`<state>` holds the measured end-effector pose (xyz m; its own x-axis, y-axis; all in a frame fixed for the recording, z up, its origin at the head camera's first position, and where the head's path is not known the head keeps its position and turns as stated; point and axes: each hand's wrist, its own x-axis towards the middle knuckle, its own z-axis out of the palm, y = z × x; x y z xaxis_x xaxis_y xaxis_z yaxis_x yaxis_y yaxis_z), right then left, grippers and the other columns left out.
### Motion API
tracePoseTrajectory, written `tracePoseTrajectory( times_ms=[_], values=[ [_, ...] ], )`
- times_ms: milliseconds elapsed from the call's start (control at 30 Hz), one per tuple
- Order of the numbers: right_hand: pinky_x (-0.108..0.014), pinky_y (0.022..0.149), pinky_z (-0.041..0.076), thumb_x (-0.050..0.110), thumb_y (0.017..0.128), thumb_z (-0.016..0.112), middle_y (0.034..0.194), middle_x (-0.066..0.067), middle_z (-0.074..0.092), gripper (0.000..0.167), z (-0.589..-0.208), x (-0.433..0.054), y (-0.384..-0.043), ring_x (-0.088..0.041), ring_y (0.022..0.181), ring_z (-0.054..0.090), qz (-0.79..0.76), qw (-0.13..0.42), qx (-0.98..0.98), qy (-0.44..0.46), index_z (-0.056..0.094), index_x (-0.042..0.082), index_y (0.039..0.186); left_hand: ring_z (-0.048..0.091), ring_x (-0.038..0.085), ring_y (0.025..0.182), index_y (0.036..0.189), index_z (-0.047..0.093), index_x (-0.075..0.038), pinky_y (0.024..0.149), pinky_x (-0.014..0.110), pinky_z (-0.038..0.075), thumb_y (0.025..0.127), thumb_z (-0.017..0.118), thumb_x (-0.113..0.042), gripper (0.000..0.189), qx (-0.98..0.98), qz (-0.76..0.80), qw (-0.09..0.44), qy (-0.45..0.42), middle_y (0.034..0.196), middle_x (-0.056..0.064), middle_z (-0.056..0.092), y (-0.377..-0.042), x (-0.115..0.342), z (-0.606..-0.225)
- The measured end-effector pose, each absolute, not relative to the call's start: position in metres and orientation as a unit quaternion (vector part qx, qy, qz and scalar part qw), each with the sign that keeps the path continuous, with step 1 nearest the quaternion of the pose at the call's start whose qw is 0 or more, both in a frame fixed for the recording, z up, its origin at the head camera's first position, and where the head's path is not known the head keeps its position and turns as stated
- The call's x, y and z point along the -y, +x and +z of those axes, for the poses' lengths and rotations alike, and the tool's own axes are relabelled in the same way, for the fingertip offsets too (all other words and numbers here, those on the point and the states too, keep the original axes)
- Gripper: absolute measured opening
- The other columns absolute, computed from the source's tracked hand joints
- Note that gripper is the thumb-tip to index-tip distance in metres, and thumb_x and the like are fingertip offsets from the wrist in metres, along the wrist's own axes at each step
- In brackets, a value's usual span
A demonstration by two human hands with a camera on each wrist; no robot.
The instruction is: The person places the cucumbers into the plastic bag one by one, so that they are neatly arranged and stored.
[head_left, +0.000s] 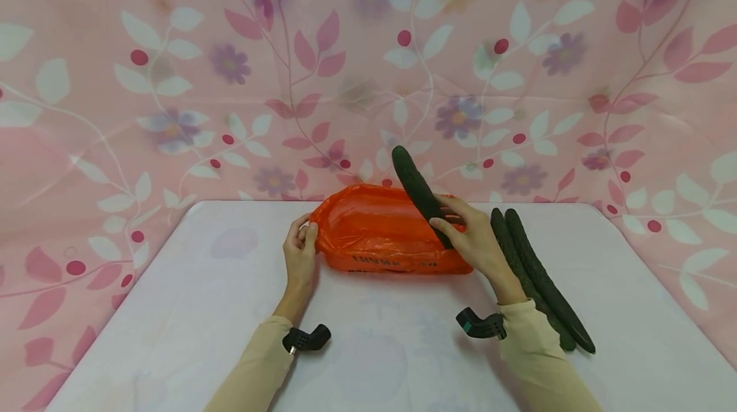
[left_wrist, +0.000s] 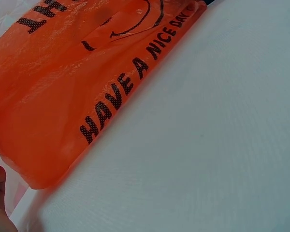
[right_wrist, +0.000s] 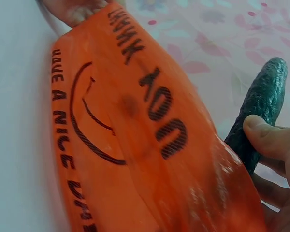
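An orange plastic bag (head_left: 368,226) lies in the middle of the table with its mouth spread open. Black print, including a smile and "HAVE A NICE DAY", runs along its near side (left_wrist: 111,92). My left hand (head_left: 301,249) pinches the bag's left edge. A dark green cucumber (head_left: 416,185) is gripped between the thumb and fingers of my right hand (head_left: 475,239), at the bag's right end. It tilts with its upper tip pointing up and left, and its lower end overlaps the bag. In the right wrist view the cucumber (right_wrist: 266,92) shows beyond the bag's edge.
Two more cucumbers (head_left: 547,277) lie side by side on the white table (head_left: 173,309), right of the bag and partly behind my right forearm. A pink floral cloth (head_left: 368,79) hangs along the table's back edge. Each wrist carries a black camera mount (head_left: 308,338).
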<state>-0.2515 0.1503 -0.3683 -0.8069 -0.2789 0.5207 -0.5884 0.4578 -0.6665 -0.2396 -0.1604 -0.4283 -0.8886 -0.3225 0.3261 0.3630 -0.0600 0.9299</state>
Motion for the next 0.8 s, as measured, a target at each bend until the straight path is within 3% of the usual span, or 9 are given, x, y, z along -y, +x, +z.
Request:
tracePoseTrajectory(
  times_ms=[267, 533, 800],
  values=[
    [-0.039, 0.089, 0.052, 0.012, 0.084, 0.07, 0.115, -0.004, 0.063, 0.052, -0.37, -0.14, -0.249, -0.022, 0.104, 0.062, 0.399, 0.164, 0.859, 0.276, 0.054, 0.022, 0.133, 0.042, 0.006, 0.056, 0.123, 0.053, 0.005, 0.052, 0.018, 0.037, 0.096, 0.053, -0.013, 0.032, 0.645, -0.725, 0.24, -0.023, 0.066, -0.006, 0.05, -0.239, 0.16, -0.428],
    [-0.043, 0.083, 0.053, 0.016, 0.084, 0.07, 0.121, -0.008, 0.064, 0.048, -0.37, -0.13, -0.246, -0.025, 0.1, 0.065, 0.335, 0.173, 0.878, 0.295, 0.057, 0.017, 0.131, 0.041, 0.007, 0.055, 0.122, 0.054, 0.005, 0.052, 0.019, 0.036, 0.096, 0.053, -0.013, 0.032, 0.646, -0.724, 0.239, -0.028, 0.065, -0.006, 0.049, -0.239, 0.16, -0.429],
    [-0.042, 0.084, 0.053, 0.018, 0.084, 0.071, 0.12, -0.004, 0.066, 0.044, -0.374, -0.123, -0.246, -0.022, 0.102, 0.065, 0.297, 0.163, 0.889, 0.309, 0.06, 0.017, 0.127, 0.04, 0.018, 0.056, 0.123, 0.053, 0.006, 0.052, 0.027, 0.036, 0.096, 0.053, -0.01, 0.032, 0.641, -0.727, 0.244, -0.033, 0.066, -0.004, 0.049, -0.241, 0.16, -0.431]
  ],
)
